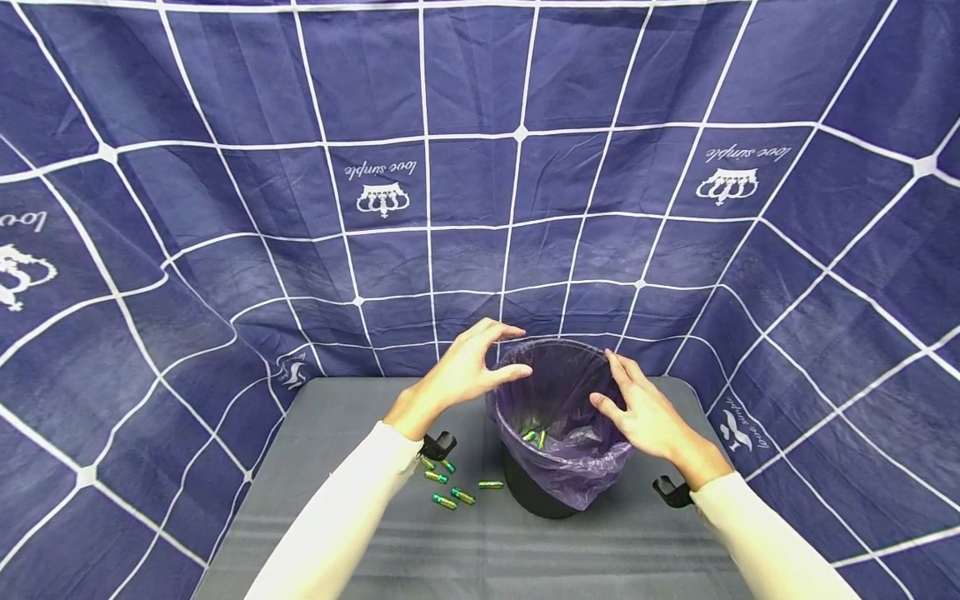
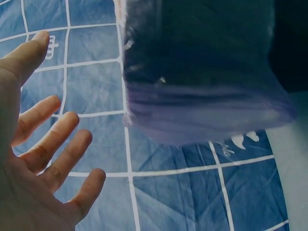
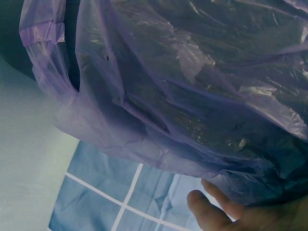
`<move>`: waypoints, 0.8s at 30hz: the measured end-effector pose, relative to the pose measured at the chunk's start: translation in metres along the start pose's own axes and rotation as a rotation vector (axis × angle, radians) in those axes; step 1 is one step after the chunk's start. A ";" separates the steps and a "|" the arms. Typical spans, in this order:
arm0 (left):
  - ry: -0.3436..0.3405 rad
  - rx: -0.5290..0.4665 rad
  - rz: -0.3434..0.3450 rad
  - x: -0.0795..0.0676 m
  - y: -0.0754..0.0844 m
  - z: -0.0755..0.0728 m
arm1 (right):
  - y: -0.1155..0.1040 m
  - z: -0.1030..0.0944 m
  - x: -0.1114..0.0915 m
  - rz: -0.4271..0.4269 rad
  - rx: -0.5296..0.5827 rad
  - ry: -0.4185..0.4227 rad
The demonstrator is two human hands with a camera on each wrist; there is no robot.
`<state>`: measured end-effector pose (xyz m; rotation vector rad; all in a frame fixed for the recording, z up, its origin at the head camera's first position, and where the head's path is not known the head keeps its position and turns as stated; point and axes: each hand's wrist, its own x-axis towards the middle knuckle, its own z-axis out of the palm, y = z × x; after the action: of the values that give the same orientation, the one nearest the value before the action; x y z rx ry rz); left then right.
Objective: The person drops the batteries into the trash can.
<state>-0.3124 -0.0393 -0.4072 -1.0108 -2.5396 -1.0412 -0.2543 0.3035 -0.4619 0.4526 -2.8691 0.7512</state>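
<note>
A black trash can (image 1: 536, 493) lined with a purple plastic bag (image 1: 573, 479) stands on the grey table. Inside it, low on the near left, lie a few green-and-gold batteries (image 1: 542, 439). My left hand (image 1: 472, 367) hovers at the can's left rim, thumb and fingers spread apart, holding nothing; the left wrist view shows its fingers (image 2: 67, 139) beside the bag. At the right rim is my right hand (image 1: 645, 412), its fingers extended with fingertips right at the edge. In the right wrist view, its thumb (image 3: 204, 209) appears next to the bag's folded-over edge (image 3: 144, 154).
Several loose batteries (image 1: 463, 496) lie on the grey tabletop (image 1: 337, 483) left of the can, some near my left wrist. A dark blue cloth with white grid lines (image 1: 480, 183) hangs behind the table and along both sides. Each wrist wears a black strap mount (image 1: 672, 492).
</note>
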 end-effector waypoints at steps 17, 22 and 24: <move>0.088 0.014 -0.015 -0.065 -0.044 -0.002 | -0.003 0.003 0.000 -0.004 0.004 -0.004; 0.101 0.000 -0.081 -0.085 -0.062 0.003 | -0.003 0.001 0.000 0.000 0.005 0.006; 0.101 -0.002 -0.120 -0.093 -0.068 0.005 | -0.003 -0.001 0.000 0.000 0.002 0.006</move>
<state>-0.2891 -0.1186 -0.4876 -0.7931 -2.5436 -1.0970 -0.2534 0.3011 -0.4597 0.4498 -2.8632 0.7544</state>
